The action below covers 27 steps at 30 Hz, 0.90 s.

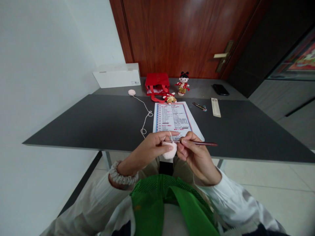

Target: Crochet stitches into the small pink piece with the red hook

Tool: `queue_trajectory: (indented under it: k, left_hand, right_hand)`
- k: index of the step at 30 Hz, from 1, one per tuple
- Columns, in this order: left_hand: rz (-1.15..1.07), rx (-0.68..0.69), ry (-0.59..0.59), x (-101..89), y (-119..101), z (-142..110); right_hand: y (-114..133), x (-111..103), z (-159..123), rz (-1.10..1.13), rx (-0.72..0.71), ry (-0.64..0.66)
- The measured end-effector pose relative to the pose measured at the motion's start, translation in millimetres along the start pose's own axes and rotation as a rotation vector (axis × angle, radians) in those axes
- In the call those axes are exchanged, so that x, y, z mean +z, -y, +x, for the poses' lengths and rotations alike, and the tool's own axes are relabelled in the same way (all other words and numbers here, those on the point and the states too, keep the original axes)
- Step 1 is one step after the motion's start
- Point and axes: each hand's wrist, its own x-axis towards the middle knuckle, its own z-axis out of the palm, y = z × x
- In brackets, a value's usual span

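My left hand pinches a small pale pink crocheted piece just in front of the table's near edge, with yarn looped over its forefinger. My right hand is closed on a dark red crochet hook, whose tip meets the pink piece. A strand of pink yarn runs from my left hand across the dark table to a small pink yarn ball at the back. A printed instruction sheet lies on the table just beyond my hands.
At the back stand a white box, a red bag, a doll and a smaller doll. Scissors, a ruler and a black phone lie to the right. Behind is a wooden door.
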Motion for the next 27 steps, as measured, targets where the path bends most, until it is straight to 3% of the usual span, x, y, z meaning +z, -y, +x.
queue_trajectory:
  k: [11,19,27]
  left_hand:
    - [-0.059,0.003,-0.075,2.9,-5,-1]
    - [0.014,0.046,-0.125,2.8,-7,-1]
    - [0.025,0.048,-0.166,5.1,-11,-3]
  right_hand:
    - [11,-7,3,-0.095,-0.072,0.078]
    - [21,-21,3,-0.422,-0.264,0.143]
    - [14,-17,-12,-0.693,-0.453,0.09]
